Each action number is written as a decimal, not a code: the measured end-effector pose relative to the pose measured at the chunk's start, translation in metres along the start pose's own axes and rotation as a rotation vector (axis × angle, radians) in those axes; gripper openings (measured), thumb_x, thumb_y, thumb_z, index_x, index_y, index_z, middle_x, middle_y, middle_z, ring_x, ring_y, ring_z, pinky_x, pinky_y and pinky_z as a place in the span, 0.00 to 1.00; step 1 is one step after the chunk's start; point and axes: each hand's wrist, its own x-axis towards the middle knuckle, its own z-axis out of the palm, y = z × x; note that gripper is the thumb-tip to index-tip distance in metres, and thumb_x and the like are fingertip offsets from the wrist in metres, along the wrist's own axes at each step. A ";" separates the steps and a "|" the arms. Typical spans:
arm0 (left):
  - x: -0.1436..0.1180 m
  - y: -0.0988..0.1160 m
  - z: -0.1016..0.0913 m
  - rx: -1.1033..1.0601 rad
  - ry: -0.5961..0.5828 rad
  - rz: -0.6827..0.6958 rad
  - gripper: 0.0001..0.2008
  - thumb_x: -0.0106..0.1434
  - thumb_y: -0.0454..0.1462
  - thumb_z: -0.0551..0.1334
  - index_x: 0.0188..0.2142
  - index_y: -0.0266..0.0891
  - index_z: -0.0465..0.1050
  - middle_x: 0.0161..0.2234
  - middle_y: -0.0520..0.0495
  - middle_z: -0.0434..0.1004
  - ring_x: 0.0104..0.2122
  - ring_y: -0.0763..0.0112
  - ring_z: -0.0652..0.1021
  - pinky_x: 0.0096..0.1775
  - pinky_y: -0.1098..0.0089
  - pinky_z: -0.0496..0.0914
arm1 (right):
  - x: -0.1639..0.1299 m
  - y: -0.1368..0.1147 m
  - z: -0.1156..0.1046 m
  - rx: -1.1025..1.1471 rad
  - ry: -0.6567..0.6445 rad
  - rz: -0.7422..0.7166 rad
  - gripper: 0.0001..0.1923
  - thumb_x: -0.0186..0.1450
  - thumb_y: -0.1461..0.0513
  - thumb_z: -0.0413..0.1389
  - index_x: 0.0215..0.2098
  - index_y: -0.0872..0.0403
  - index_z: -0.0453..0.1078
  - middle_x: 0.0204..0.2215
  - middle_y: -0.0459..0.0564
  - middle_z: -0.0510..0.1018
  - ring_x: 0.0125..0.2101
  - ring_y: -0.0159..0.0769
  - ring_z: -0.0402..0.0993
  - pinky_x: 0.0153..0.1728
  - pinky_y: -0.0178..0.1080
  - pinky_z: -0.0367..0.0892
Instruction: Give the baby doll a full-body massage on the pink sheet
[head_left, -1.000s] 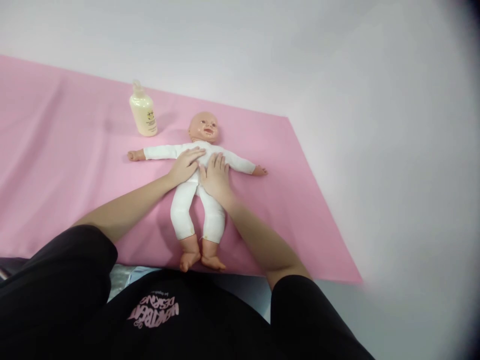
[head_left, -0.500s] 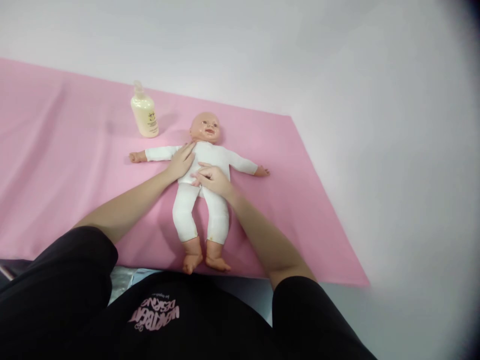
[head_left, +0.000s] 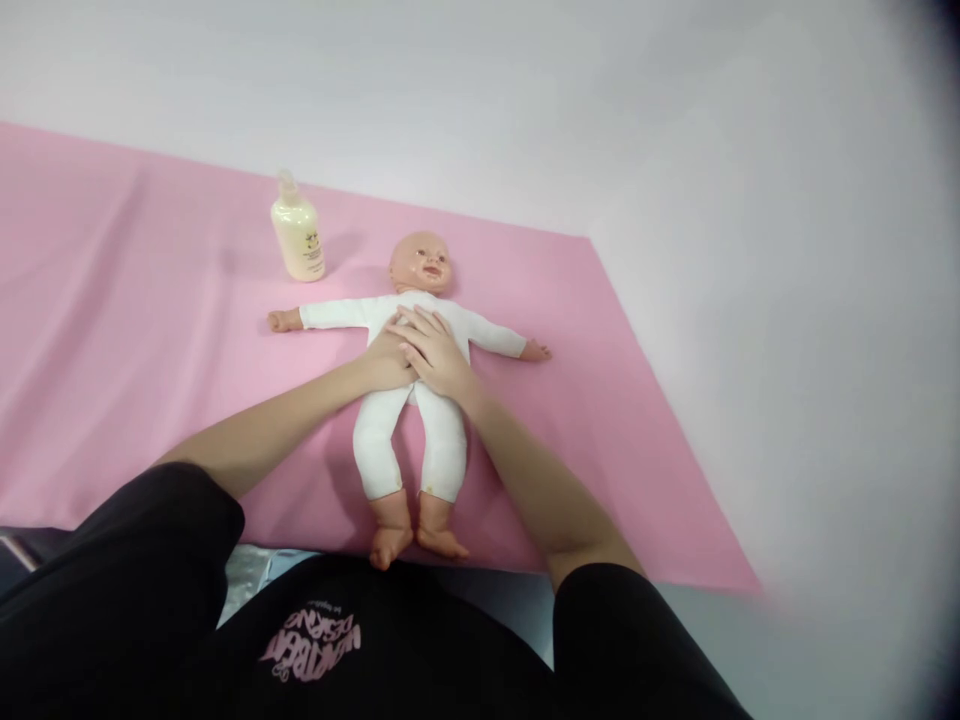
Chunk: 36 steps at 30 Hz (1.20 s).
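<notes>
A baby doll (head_left: 446,455) with a white cloth body and bare plastic head, hands and feet lies on its back, arms spread, feet toward me. My left hand (head_left: 388,358) rests on the doll's belly, its fingertips partly covered by the other hand. My right hand (head_left: 442,362) lies on the doll's torso with fingers stretched out and apart, overlapping the left fingers. Neither hand grips anything.
A pale yellow pump bottle (head_left: 300,240) stands upright beyond the doll's outstretched arm on the left. Pink cloth (head_left: 187,340) with some folds covers the table, its right edge running down at a slant. A white wall (head_left: 480,110) rises behind.
My left hand has moved from the doll's side to the middle of its belly. My right hand has straightened its fingers and come over the left. The whole view has shifted slightly.
</notes>
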 end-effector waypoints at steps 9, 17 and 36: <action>0.001 -0.015 -0.010 -0.083 0.012 -0.060 0.27 0.76 0.42 0.51 0.70 0.40 0.69 0.73 0.42 0.65 0.75 0.56 0.61 0.75 0.45 0.51 | 0.005 0.039 -0.005 -0.056 0.022 0.359 0.31 0.78 0.55 0.42 0.76 0.55 0.58 0.78 0.54 0.55 0.78 0.48 0.47 0.77 0.56 0.47; 0.002 -0.036 -0.002 -0.099 0.136 -0.315 0.32 0.77 0.43 0.49 0.76 0.35 0.57 0.77 0.40 0.53 0.77 0.53 0.55 0.76 0.50 0.50 | -0.004 0.002 0.011 -0.301 0.013 0.601 0.36 0.78 0.55 0.43 0.78 0.66 0.46 0.76 0.75 0.52 0.76 0.65 0.51 0.72 0.64 0.54; 0.002 -0.048 -0.002 -0.215 0.256 -0.307 0.28 0.78 0.40 0.44 0.70 0.33 0.67 0.72 0.39 0.65 0.74 0.59 0.64 0.75 0.52 0.54 | -0.038 -0.103 0.021 -0.209 -0.311 0.097 0.41 0.75 0.48 0.53 0.74 0.70 0.56 0.75 0.76 0.54 0.78 0.66 0.46 0.75 0.71 0.44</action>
